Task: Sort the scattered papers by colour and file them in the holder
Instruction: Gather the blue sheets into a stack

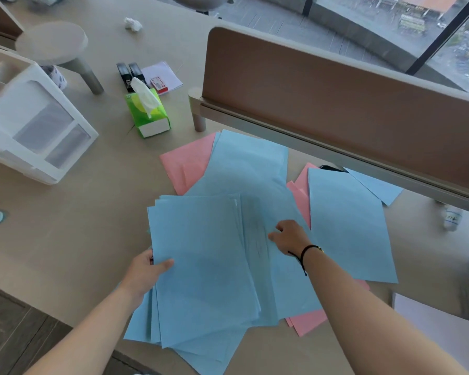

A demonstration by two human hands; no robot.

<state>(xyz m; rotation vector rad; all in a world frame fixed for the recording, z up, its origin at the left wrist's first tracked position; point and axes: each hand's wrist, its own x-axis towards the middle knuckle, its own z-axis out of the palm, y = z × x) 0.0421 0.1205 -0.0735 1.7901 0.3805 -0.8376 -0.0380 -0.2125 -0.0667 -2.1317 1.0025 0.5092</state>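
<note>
A beige table (pixel 79 226) carries one white holder (pixel 35 131) at far left. The left hand (pixel 146 272) pinches a blue stack (pixel 201 266); right hand (pixel 290 236) fingers rest curled on blue sheets. Pink papers (pixel 187 163) show in two patches beneath.

blue sheets (pixel 206 253) and pink sheets (pixel 184 161): thin matt paper. holder (pixel 38 131): white glossy plastic. desk (pixel 73 212): smooth matt.
</note>
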